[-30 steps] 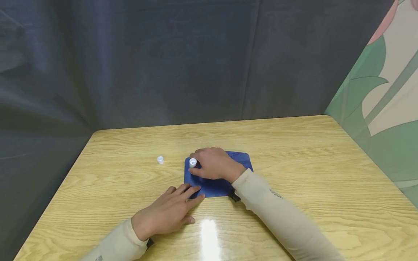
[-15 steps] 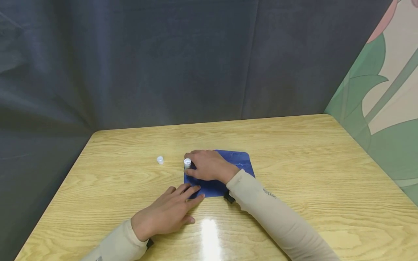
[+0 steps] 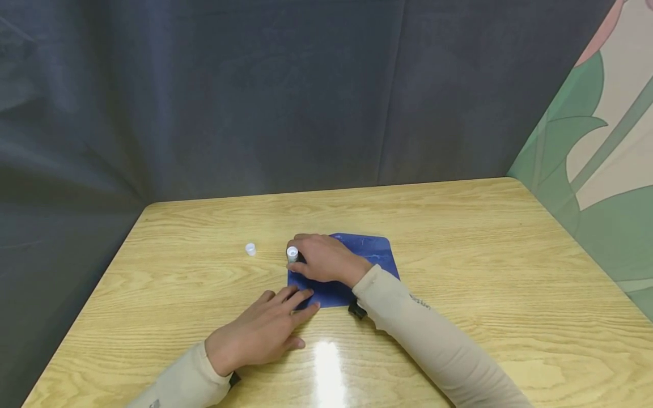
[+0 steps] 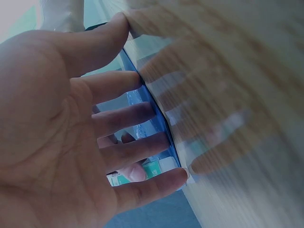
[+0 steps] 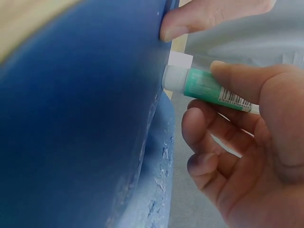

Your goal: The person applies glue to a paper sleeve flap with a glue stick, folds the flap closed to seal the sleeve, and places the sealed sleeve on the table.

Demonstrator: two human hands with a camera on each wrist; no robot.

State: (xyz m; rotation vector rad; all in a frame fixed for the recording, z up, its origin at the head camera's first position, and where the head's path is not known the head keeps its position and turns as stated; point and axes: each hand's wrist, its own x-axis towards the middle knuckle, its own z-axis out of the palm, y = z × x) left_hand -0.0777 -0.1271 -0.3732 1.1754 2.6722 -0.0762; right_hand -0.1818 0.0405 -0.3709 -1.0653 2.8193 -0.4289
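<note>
My right hand (image 3: pixel 326 259) grips a green and white glue stick (image 5: pixel 204 86) between thumb and fingers. It stands upright at the left edge of a blue sheet (image 3: pixel 369 247), its white end against the sheet in the right wrist view. Whitish glue smears show on part of the sheet. My left hand (image 3: pixel 257 331) lies palm down with fingers spread, its fingertips resting on the sheet's near left corner. In the left wrist view, the glue stick (image 4: pixel 153 168) shows behind the left fingers (image 4: pixel 142 145). The right hand and forearm hide part of the sheet.
A small white cap (image 3: pixel 250 249) sits on the wooden table (image 3: pixel 459 238), left of the sheet. Dark cloth (image 3: pixel 275 102) hangs behind the table's far edge and along its left side. A patterned wall panel (image 3: pixel 612 187) borders the right side.
My right hand has moved a little left with the glue stick, to the sheet's left edge, uncovering more of the sheet. Over the last half second it barely shifts. My left hand stays still.
</note>
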